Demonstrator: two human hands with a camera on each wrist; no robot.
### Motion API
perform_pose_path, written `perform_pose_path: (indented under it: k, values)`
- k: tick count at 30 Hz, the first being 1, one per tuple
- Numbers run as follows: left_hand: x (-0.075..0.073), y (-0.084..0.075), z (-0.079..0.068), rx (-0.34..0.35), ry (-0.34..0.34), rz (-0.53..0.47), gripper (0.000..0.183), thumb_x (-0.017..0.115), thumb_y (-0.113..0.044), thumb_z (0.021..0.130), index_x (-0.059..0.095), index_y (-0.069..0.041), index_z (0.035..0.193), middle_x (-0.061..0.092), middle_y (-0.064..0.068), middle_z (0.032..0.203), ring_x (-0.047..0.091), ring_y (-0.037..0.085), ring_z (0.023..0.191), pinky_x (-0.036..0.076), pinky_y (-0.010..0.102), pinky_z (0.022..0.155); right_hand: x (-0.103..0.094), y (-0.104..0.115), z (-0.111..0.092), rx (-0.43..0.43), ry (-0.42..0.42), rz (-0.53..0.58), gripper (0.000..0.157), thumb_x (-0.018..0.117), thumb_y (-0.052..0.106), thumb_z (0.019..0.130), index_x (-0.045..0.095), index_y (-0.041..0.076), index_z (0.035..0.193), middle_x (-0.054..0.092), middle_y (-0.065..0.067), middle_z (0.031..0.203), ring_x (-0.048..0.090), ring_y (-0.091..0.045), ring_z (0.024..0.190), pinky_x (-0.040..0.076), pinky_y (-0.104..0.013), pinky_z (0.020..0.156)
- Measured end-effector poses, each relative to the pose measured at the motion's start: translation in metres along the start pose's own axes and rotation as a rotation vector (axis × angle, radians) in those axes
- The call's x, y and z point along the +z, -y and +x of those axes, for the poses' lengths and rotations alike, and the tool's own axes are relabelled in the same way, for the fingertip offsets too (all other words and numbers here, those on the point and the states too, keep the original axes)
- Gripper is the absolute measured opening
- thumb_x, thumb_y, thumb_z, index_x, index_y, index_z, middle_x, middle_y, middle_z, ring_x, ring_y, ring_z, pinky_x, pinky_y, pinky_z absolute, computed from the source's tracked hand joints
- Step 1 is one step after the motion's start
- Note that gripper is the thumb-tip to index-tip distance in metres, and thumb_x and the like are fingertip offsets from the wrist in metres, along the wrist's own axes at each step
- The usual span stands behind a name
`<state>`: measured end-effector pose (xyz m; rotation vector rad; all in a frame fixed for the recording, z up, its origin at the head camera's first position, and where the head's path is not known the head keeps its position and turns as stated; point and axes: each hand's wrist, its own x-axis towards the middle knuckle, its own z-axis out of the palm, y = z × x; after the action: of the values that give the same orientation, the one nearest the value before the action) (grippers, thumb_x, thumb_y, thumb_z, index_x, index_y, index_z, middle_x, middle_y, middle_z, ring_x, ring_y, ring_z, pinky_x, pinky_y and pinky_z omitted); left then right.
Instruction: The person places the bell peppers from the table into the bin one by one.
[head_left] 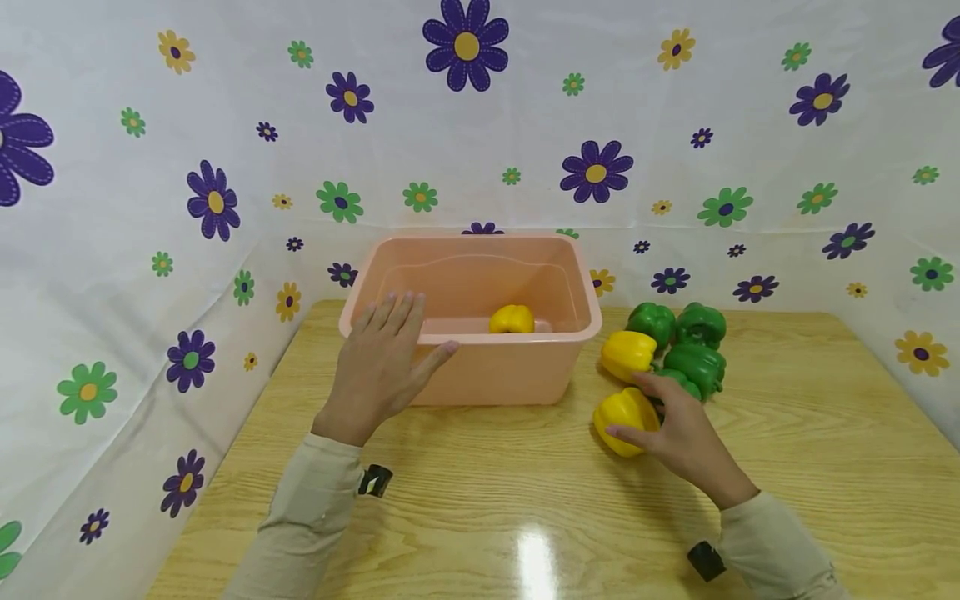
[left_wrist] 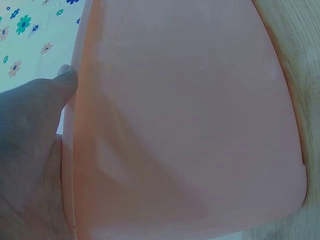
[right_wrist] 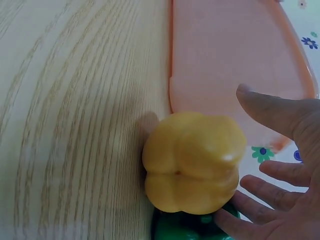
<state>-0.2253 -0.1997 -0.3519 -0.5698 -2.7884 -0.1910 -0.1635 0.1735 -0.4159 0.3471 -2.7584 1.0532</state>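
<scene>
My left hand (head_left: 378, 367) rests over the near rim of a pink plastic bin (head_left: 495, 371), its fingers extended. In the left wrist view the thumb (left_wrist: 67, 75) lies along that rim. A yellow bell pepper (head_left: 512, 319) lies inside the bin. On the right, my right hand (head_left: 678, 429) is spread around another yellow bell pepper (head_left: 622, 421) on the table. The right wrist view shows the thumb (right_wrist: 270, 107) standing off this yellow pepper (right_wrist: 195, 160), with the lower fingers close to its side. A green pepper (right_wrist: 187, 227) sits just behind it.
A further yellow pepper (head_left: 627, 354) and several green bell peppers (head_left: 696, 367) are clustered right of the bin on the wooden table (head_left: 480, 500). A flower-print sheet (head_left: 510, 117) hangs behind the table and along its sides.
</scene>
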Motion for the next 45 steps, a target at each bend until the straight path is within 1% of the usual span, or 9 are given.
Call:
perform_pose_path:
  k: [6, 11, 20, 26, 39, 45]
  values:
    - [0.001, 0.0, 0.001, 0.0, -0.011, 0.002, 0.088, 0.041, -0.065, 0.101, 0.029, 0.001, 0.158, 0.031, 0.019, 0.162, 0.023, 0.038, 0.151, 0.013, 0.051, 0.125, 0.003, 0.003, 0.002, 0.007, 0.011, -0.059, 0.077, 0.087, 0.029, 0.082, 0.051, -0.009, 0.139, 0.054, -0.029, 0.136, 0.051, -0.046, 0.126, 0.043, -0.063, 0.105]
    - [0.001, 0.0, 0.002, 0.004, -0.01, -0.003, 0.088, 0.041, -0.065, 0.101, 0.029, 0.001, 0.158, 0.03, 0.019, 0.162, 0.023, 0.038, 0.151, 0.014, 0.051, 0.124, 0.006, 0.005, 0.002, 0.01, 0.017, -0.08, 0.077, 0.087, 0.03, 0.082, 0.051, -0.007, 0.139, 0.054, -0.029, 0.136, 0.052, -0.046, 0.126, 0.042, -0.064, 0.105]
    - [0.001, 0.0, 0.003, 0.005, -0.016, 0.009, 0.087, 0.04, -0.065, 0.101, 0.03, 0.001, 0.157, 0.032, 0.019, 0.161, 0.024, 0.038, 0.151, 0.015, 0.051, 0.124, 0.01, 0.003, 0.003, -0.03, 0.014, -0.071, 0.079, 0.088, 0.029, 0.081, 0.051, -0.008, 0.139, 0.054, -0.029, 0.137, 0.051, -0.046, 0.126, 0.043, -0.063, 0.105]
    - [0.0, 0.0, 0.003, 0.001, -0.008, 0.013, 0.088, 0.04, -0.066, 0.102, 0.03, 0.001, 0.157, 0.032, 0.02, 0.161, 0.023, 0.038, 0.151, 0.015, 0.05, 0.124, 0.011, 0.003, 0.003, -0.034, 0.02, -0.064, 0.078, 0.088, 0.028, 0.081, 0.051, -0.008, 0.139, 0.054, -0.029, 0.137, 0.052, -0.046, 0.126, 0.043, -0.063, 0.104]
    - [0.0, 0.001, 0.001, -0.003, -0.002, 0.008, 0.088, 0.04, -0.066, 0.101, 0.029, 0.001, 0.158, 0.031, 0.019, 0.162, 0.023, 0.037, 0.152, 0.012, 0.05, 0.125, 0.017, 0.004, 0.003, 0.0, 0.065, -0.067, 0.08, 0.088, 0.03, 0.082, 0.049, -0.007, 0.141, 0.052, -0.029, 0.14, 0.049, -0.048, 0.128, 0.041, -0.066, 0.105]
    - [0.001, 0.001, 0.001, -0.005, 0.011, 0.005, 0.088, 0.039, -0.066, 0.102, 0.028, 0.001, 0.158, 0.029, 0.019, 0.163, 0.021, 0.037, 0.152, 0.013, 0.051, 0.125, 0.02, 0.003, 0.001, 0.029, 0.073, -0.064, 0.082, 0.088, 0.03, 0.081, 0.048, -0.007, 0.142, 0.051, -0.03, 0.14, 0.05, -0.048, 0.126, 0.042, -0.066, 0.104]
